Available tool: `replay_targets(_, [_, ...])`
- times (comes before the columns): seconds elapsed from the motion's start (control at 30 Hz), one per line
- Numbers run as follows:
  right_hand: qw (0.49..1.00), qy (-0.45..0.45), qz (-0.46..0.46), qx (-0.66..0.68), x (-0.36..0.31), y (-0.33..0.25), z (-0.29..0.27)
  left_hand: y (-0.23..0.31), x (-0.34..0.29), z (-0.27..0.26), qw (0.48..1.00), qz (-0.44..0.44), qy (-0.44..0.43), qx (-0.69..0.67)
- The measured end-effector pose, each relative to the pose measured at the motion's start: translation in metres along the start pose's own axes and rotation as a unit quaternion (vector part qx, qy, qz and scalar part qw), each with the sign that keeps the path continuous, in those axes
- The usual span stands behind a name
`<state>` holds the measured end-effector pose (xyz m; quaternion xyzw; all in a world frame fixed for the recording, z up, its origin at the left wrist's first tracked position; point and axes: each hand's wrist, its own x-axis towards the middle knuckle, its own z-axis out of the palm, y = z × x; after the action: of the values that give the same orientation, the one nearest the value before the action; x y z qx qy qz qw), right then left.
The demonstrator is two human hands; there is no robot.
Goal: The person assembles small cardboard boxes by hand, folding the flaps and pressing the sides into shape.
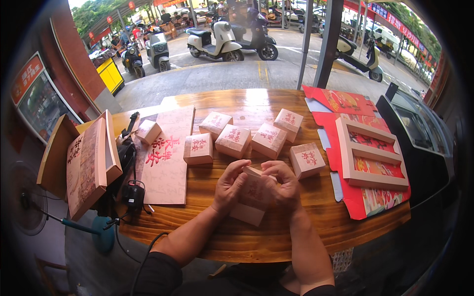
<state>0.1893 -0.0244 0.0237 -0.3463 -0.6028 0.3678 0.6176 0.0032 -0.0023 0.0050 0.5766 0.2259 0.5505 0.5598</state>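
Note:
Both of my hands are at the front middle of the wooden table, closed on a small pink paper box with red lettering. My left hand pinches its far left edge, and my right hand grips its far right edge. A flap of the box sticks out toward me, lying low over the table. Just beyond my hands stand several closed pink boxes, among them a box in the middle. Another closed box sits right beside my right hand.
On the left, a flat pink board carries one small box near a black adapter with cables. A large pink carton leans at the table's left edge. Rightward, a compartment tray rests on unfolded red cardboard.

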Motion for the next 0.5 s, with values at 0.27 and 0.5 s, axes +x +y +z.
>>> replay_targets(0.27, [1.0,-0.025,0.001,-0.017,0.0021,-0.0047,0.0041,0.0079,0.0032,0.0029,0.998,-0.015,0.048,-0.024])
replay_targets(0.5, [0.996,-0.015,-0.043,-0.08,0.0026,-0.009,0.0046,0.0007,0.0033,0.0014,0.998,-0.019,0.039,-0.034])
